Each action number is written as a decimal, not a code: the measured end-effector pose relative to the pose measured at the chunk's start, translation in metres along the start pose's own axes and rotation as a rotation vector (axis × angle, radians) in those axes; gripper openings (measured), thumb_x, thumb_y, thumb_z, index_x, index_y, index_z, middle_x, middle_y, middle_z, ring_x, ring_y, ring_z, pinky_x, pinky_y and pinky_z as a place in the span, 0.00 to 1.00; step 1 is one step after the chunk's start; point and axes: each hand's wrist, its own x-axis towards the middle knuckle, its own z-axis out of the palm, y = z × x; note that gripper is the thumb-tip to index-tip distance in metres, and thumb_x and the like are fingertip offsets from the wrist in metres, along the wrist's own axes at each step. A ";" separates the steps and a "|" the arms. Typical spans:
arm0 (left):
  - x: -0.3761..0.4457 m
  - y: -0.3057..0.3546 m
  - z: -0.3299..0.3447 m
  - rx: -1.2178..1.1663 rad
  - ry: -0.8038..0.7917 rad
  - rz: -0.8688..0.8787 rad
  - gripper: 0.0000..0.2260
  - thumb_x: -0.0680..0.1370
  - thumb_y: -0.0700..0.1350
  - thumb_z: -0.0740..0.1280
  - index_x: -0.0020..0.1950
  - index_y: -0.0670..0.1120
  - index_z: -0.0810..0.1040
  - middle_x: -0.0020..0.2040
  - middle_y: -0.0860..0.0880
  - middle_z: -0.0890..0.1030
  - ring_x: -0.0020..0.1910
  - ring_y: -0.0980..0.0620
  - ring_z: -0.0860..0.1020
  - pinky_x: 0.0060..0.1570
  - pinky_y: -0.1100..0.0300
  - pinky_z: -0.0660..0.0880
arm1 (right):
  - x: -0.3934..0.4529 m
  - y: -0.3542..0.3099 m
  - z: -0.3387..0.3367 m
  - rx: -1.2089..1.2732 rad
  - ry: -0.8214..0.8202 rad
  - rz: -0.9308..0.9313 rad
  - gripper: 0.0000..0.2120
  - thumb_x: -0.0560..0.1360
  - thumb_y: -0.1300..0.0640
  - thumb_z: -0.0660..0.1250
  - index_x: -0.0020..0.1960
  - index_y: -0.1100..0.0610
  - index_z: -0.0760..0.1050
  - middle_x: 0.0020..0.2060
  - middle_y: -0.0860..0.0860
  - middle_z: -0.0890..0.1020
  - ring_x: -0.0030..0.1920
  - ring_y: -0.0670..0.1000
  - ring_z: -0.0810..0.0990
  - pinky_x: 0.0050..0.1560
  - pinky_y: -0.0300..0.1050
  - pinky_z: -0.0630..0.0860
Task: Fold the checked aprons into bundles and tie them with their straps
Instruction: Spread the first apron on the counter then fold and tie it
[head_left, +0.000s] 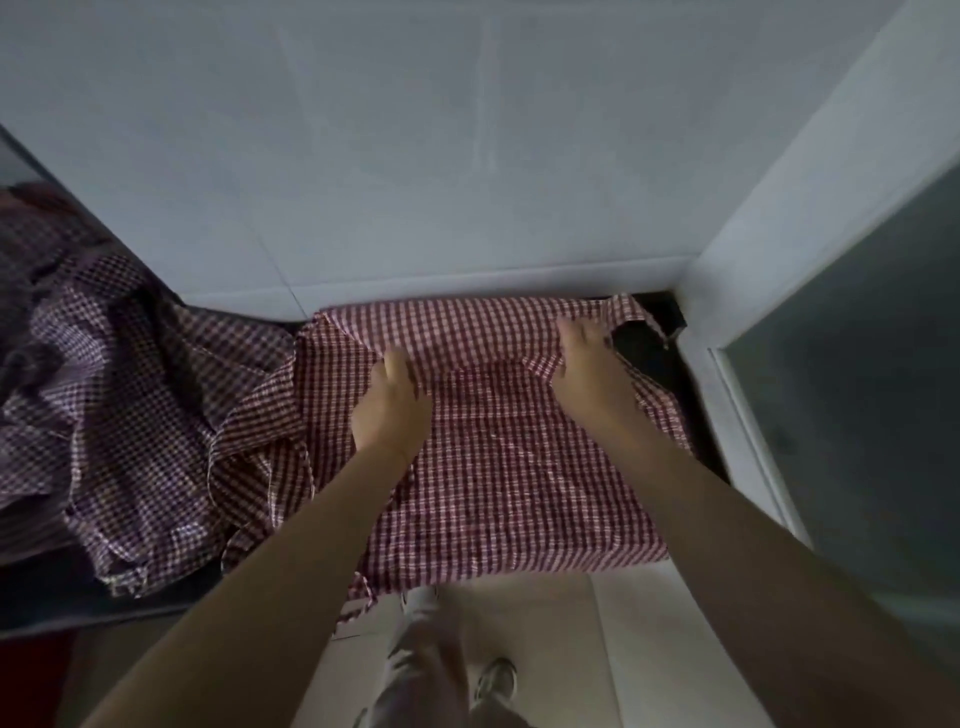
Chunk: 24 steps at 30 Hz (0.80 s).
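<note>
A person's left hand and right hand pinch a fold in the red checked apron spread on the dark counter; thin and limp, it looks best gripped at the edges.

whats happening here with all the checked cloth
A person is folding a red checked apron spread flat on a dark counter against a white wall. The left hand and right hand both grip a fold of the cloth near its far end. One strap lies loose at the far right corner, so nothing is tied. To the left sits a rumpled pile of more checked aprons, not yet folded.
</note>
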 end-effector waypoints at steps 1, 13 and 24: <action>-0.008 -0.005 0.006 0.096 -0.034 -0.048 0.25 0.77 0.47 0.67 0.71 0.46 0.60 0.66 0.43 0.70 0.49 0.46 0.75 0.38 0.53 0.72 | -0.010 0.000 0.009 -0.033 -0.052 -0.048 0.27 0.77 0.62 0.64 0.75 0.56 0.63 0.73 0.57 0.65 0.64 0.59 0.74 0.60 0.54 0.75; -0.013 -0.054 0.046 0.361 -0.540 -0.041 0.50 0.72 0.66 0.69 0.79 0.59 0.36 0.80 0.47 0.35 0.78 0.35 0.39 0.71 0.36 0.59 | -0.046 0.018 0.084 -0.328 -0.650 0.074 0.50 0.73 0.44 0.73 0.80 0.41 0.39 0.80 0.48 0.38 0.79 0.62 0.42 0.75 0.66 0.55; 0.025 -0.004 0.020 -0.616 -0.143 -0.553 0.15 0.81 0.48 0.60 0.40 0.40 0.78 0.40 0.43 0.81 0.34 0.50 0.76 0.32 0.58 0.75 | 0.006 0.009 0.053 1.225 -0.177 0.932 0.14 0.79 0.60 0.68 0.63 0.60 0.75 0.59 0.55 0.78 0.56 0.52 0.79 0.57 0.46 0.78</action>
